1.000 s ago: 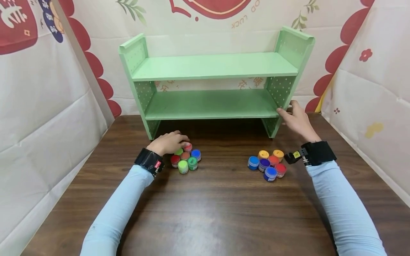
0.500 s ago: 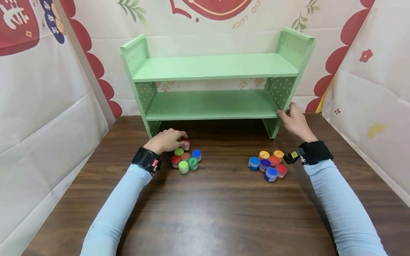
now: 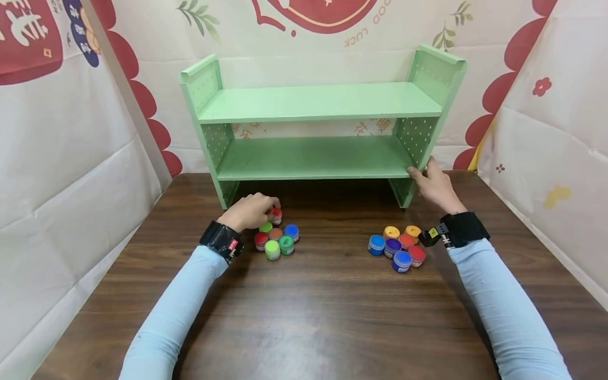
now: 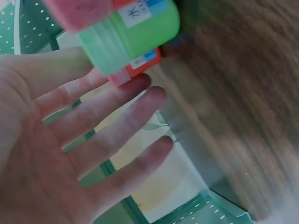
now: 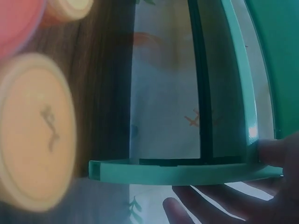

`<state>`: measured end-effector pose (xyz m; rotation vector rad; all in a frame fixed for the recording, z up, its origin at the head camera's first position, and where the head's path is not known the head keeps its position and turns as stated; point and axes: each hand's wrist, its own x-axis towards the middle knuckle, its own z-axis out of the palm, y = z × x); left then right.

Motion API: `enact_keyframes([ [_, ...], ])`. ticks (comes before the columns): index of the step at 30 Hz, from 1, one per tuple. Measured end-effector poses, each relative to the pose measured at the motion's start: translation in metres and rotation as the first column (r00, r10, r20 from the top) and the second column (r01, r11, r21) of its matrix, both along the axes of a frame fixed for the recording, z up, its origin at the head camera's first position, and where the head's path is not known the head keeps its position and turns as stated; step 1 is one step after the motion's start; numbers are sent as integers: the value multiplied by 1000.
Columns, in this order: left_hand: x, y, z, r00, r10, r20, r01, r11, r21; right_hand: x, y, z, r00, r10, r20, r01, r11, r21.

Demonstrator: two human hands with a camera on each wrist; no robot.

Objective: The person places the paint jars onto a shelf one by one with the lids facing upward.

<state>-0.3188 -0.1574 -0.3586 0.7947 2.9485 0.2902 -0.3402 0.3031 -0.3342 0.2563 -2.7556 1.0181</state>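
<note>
At the back of the left cluster, my left hand [image 3: 250, 211] pinches a red-lidded paint jar [image 3: 276, 215] between thumb and index finger. In the left wrist view, that red jar [image 4: 135, 67] is partly hidden behind a green jar [image 4: 135, 39], and the other fingers are spread. My right hand [image 3: 437, 184] grips the right side panel of the green shelf rack [image 3: 313, 158] near its lower shelf. In the right wrist view, the thumb is at the shelf edge and the fingers [image 5: 205, 200] are outside the panel [image 5: 177, 173].
Close to my left hand stand several jars, among them a blue jar [image 3: 292, 232] and a dark green jar [image 3: 286, 244]. Another cluster with blue, purple, red and yellow jars [image 3: 391, 233] stands by my right wrist on the brown table [image 3: 304, 316]. Printed cloth [image 3: 313, 66] hangs behind.
The red jar under my left hand has shifted slightly left and away from the blue jar. My right hand stays at the rack's side panel, its wrist a little further left.
</note>
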Motion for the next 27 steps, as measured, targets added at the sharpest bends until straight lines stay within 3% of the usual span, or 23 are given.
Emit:
enact_keyframes([
  [5,-1,1,4,997,-13,-80,15,1000,25,2,1,0,1000,-13,2,13,1000,-23],
  [10,1,1,15,985,-11,-172,34,991,133,2,1,0,1000,2,12,-2,999,-39],
  [13,3,3,24,977,-25,-213,72,974,215,3,1,-1,1000,1,29,0,999,-45],
  [18,10,7,39,971,-19,-237,107,925,364,2,1,0,1000,-1,23,2,999,-53],
  [22,16,5,47,971,20,-237,87,897,434,2,1,-2,1000,5,29,-3,998,-55],
  [27,17,-4,58,968,64,-244,58,885,462,4,3,-2,999,-7,38,9,999,-50],
])
